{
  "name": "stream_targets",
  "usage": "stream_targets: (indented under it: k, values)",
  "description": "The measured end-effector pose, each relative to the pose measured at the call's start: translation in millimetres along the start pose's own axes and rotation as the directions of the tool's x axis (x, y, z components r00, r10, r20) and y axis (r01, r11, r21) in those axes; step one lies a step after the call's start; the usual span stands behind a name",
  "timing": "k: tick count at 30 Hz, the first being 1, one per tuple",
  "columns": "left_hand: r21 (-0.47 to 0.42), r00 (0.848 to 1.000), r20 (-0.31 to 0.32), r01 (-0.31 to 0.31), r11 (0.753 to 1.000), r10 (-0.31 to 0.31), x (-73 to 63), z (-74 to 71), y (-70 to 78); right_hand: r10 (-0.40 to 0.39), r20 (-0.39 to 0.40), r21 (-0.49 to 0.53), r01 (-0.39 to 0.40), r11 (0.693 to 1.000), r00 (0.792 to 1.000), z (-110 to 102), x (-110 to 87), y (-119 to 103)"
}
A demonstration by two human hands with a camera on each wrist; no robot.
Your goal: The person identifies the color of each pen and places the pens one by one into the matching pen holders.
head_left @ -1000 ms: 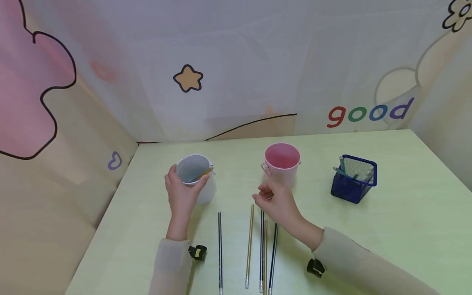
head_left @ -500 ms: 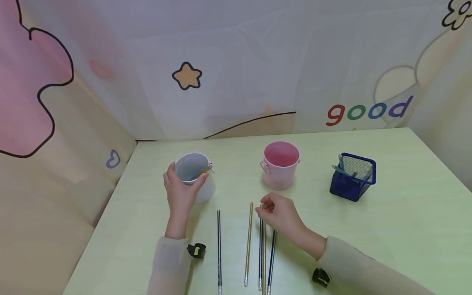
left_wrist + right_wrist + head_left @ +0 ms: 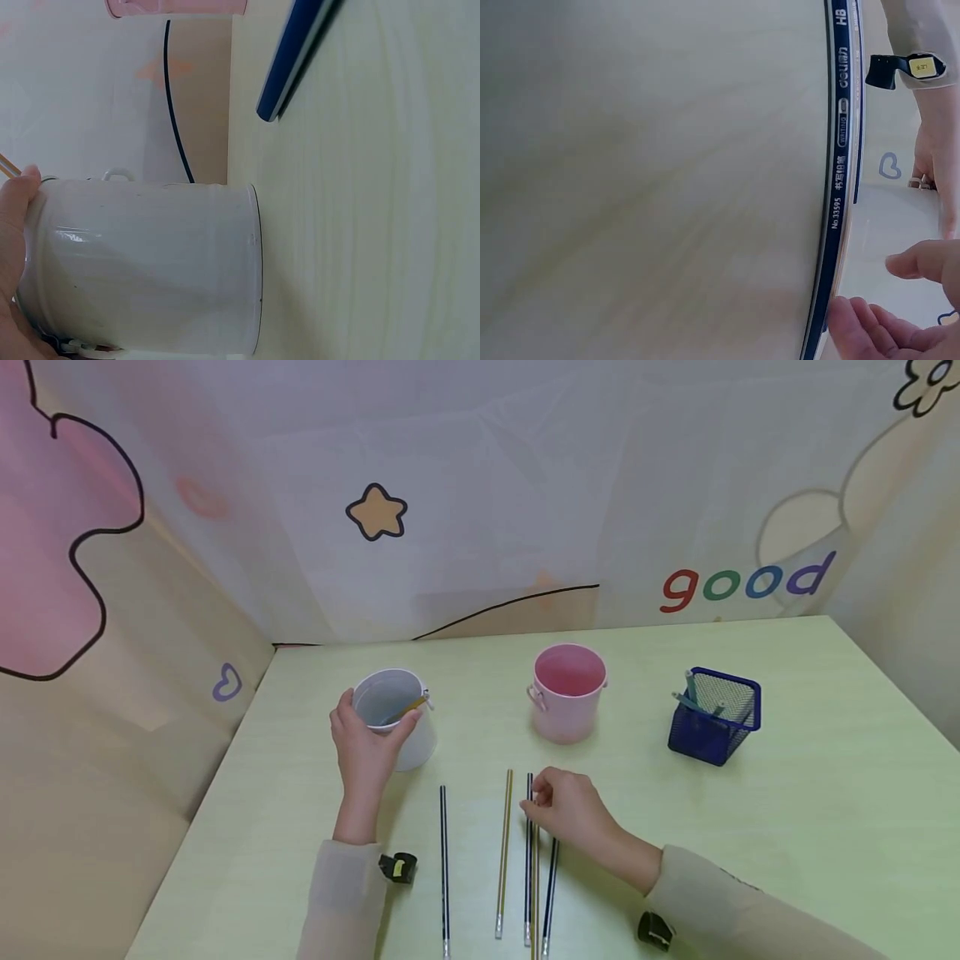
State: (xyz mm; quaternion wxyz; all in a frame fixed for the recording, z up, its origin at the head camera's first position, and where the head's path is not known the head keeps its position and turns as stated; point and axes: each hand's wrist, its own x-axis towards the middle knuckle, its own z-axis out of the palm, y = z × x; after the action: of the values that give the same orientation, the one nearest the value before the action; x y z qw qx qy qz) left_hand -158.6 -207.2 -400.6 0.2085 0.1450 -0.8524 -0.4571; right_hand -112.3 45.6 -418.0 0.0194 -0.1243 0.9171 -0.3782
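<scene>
"Logging the pencils (image 3: 528,885) first: where do we find them?"

"Lower centre of the head view: five lying lengthwise, three dark, two yellow. The leftmost dark one lies apart from the rest. We read HB on a dark one in the right wrist view."

"Right hand (image 3: 573,810)?"

"Just above the cluster's right side. We note thumb and forefinger bent with a gap between them, the remaining fingers close together. Whether any fingertip touches a pencil, we cannot tell."

"Left hand (image 3: 363,743)?"

"Left of centre, gripping the white bucket (image 3: 422,742) at its rim, thumb near right, fingers round the left. We see a yellow stick (image 3: 408,707) leaning inside, beside the thumb."

"Farther out?"

"Pink bucket (image 3: 566,718), upright, right of centre. Towards the right edge we record a blue mesh holder (image 3: 697,735) with pale sticks in it. All stand on the pale green table (image 3: 825,793); across the top hangs a backdrop (image 3: 480,485) with an orange star (image 3: 377,512)."
</scene>
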Motion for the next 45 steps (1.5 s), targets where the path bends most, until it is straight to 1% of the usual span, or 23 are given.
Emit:
stream_targets:
  k: [3,10,17,26,35,45]
  values:
    - [0.006,1.0,0.0,0.001,1.0,-0.001,0.1,-0.1,-0.2,0.009,0.007,-0.026,-0.009,1.0,1.0,0.0,-0.9,0.3]
    - [0.013,1.0,0.0,0.002,1.0,-0.002,0.5,0.4,-1.4,0.055,0.054,-0.033,-0.053,0.998,0.997,0.0,-3.4,1.1]
    - [0.013,1.0,0.001,0.007,1.0,-0.007,0.5,0.1,-2.0,0.032,0.06,-0.09,-0.026,0.996,0.998,-0.7,-5.6,1.8]
    - [0.012,1.0,0.007,0.01,1.0,-0.011,-0.5,-0.6,0.1,0.052,0.105,-0.145,-0.037,0.989,0.993,-1.4,-6.9,-0.2]
    - [0.009,1.0,0.011,0.013,1.0,-0.014,0.4,-0.5,-1.1,0.063,0.136,-0.206,-0.034,0.978,0.989,1.0,-4.9,0.7]
    - [0.007,1.0,0.012,0.015,1.0,-0.015,0.3,-0.7,-1.9,0.094,0.188,-0.216,-0.052,0.975,0.978,0.6,-1.5,0.7]
